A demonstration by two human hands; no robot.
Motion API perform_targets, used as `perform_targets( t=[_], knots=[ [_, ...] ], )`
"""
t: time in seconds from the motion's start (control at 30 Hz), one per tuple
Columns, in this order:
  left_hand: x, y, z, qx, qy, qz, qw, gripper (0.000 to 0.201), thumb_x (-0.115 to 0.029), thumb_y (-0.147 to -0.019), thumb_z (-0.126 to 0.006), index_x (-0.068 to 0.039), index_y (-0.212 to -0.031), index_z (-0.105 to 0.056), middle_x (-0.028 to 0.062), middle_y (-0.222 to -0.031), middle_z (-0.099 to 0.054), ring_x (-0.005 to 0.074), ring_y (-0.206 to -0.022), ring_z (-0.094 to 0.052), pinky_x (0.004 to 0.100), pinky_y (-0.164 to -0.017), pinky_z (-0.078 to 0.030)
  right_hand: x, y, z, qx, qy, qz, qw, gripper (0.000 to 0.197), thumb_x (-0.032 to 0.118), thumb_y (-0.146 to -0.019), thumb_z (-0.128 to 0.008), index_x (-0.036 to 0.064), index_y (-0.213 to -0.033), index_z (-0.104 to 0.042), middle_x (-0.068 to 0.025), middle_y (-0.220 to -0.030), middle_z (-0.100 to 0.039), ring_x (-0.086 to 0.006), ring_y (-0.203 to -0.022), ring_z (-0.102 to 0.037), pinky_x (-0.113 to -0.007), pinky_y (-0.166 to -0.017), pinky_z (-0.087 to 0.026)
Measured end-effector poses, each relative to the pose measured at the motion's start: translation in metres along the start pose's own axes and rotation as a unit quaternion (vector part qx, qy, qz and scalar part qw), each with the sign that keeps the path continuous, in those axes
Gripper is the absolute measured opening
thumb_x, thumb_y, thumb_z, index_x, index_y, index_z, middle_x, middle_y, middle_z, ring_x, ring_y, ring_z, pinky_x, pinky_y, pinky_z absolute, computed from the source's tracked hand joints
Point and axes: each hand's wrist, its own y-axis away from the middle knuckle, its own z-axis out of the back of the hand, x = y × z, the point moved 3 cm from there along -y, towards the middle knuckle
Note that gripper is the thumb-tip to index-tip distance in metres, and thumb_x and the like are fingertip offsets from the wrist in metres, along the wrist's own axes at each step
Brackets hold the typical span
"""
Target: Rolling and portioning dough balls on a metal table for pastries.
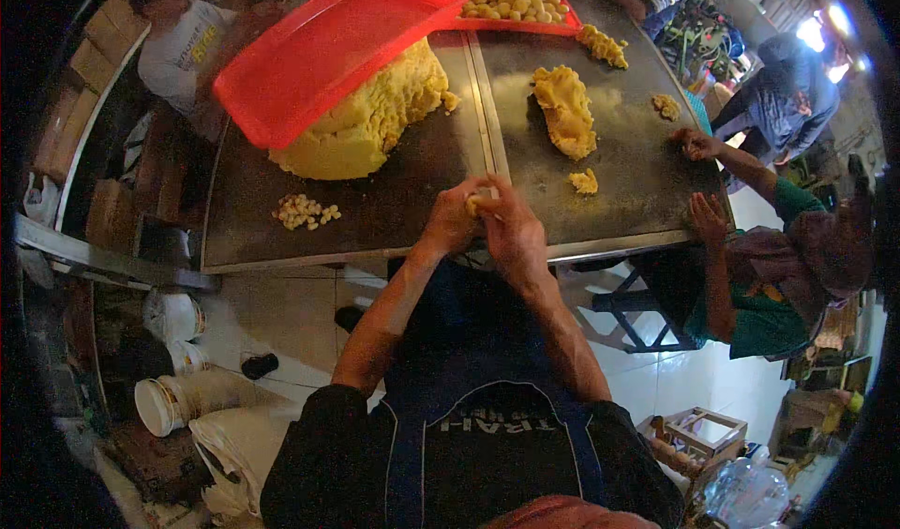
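Note:
My left hand [454, 216] and my right hand [512, 229] meet over the table's near edge, fingers closed around a small piece of yellow dough [474, 204]. Beyond my left hand rises a big block of yellow dough [356, 135], partly covered by a tilted red tray [328, 46]. Small pale balls [305, 212] lie heaped on the dark tabletop, left of my hands. To the right rest a long lump of dough [564, 114] and a little scrap of dough [583, 182].
A second red tray [516, 2] full of yellow balls stands at the back. At the right edge sits a co-worker in a green shirt [759, 313], hands on the table. Another person [192, 55] stands far left. White buckets [159, 405] are on the floor.

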Motion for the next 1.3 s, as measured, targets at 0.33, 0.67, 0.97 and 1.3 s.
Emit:
perform_targets(
  t=[0.33, 0.67, 0.97, 1.3],
  knots=[
    [0.0, -0.005, 0.001, 0.012, 0.075, 0.056, 0.996, 0.023, -0.019, -0.084, -0.076, 0.0, -0.096, -0.069, 0.0162, -0.083, -0.07, 0.0236, -0.08, -0.072, 0.0393, -0.073, -0.055, -0.004, 0.004, 0.005, 0.0, -0.023, 0.023, 0.999, 0.062, 0.004, -0.088, -0.071, 0.0087, -0.145, -0.045, -0.015, -0.11, -0.073, -0.034, -0.111, -0.067, -0.042, -0.093, -0.054],
    [0.004, -0.007, -0.014, -0.051, 0.131, 0.043, 0.989, 0.033, -0.033, -0.086, -0.075, 0.0, -0.089, -0.07, 0.0176, -0.083, -0.072, 0.028, -0.079, -0.073, 0.0404, -0.07, -0.054, -0.005, -0.015, 0.007, 0.038, -0.152, -0.13, 0.979, 0.052, -0.001, -0.084, -0.066, 0.009, -0.134, -0.06, -0.0184, -0.132, -0.063, -0.0382, -0.11, -0.064, -0.045, -0.1, -0.05],
    [0.013, -0.009, -0.016, -0.006, 0.013, 0.037, 0.999, 0.031, -0.029, -0.084, -0.077, -0.001, -0.09, -0.067, 0.014, -0.088, -0.073, 0.0278, -0.08, -0.073, 0.0403, -0.074, -0.055, 0.005, -0.016, 0.024, 0.027, -0.099, -0.014, 0.995, 0.051, 0.005, -0.088, -0.067, 0.0047, -0.138, -0.055, -0.0145, -0.11, -0.074, -0.0306, -0.102, -0.07, -0.041, -0.088, -0.055],
    [0.027, -0.016, -0.011, -0.047, 0.178, 0.021, 0.983, 0.03, -0.028, -0.085, -0.077, 0.0, -0.091, -0.069, 0.0139, -0.075, -0.069, 0.0225, -0.071, -0.069, 0.0384, -0.069, -0.053, -0.012, -0.023, 0.006, 0.022, -0.027, 0.022, 0.999, 0.039, 0.0, -0.087, -0.066, 0.0034, -0.125, -0.061, -0.0197, -0.13, -0.064, -0.0325, -0.108, -0.069, -0.044, -0.094, -0.053]
  ],
)
